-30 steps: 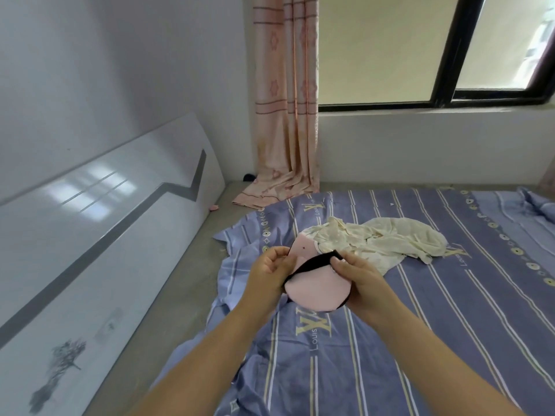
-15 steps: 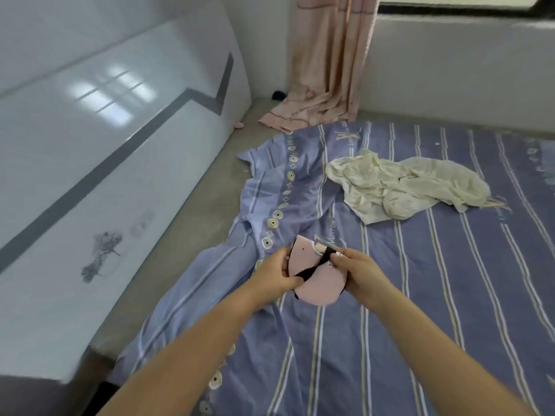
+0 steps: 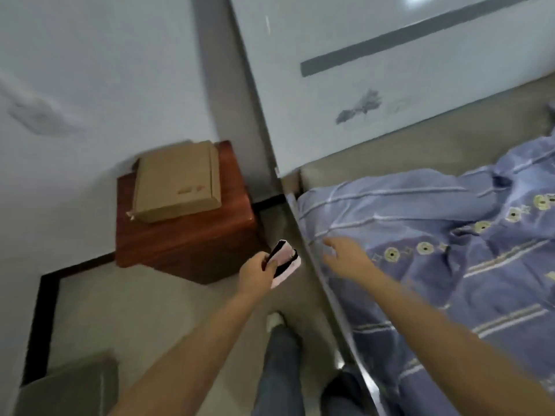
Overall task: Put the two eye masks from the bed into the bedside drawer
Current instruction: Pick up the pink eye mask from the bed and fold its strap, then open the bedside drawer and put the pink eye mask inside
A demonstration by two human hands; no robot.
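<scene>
The left hand has its grip closed on the pink, black-strapped fabric eye masks, which stick out beyond its fingers; the right hand hangs spread and empty.

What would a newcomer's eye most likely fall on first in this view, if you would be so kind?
Probably the left hand at the centre, gripping pink eye masks with black straps over the floor beside the bed. Just beyond stands the reddish-brown bedside cabinet with a cardboard box on top. The right hand hovers open over the blue striped sheet.
</scene>
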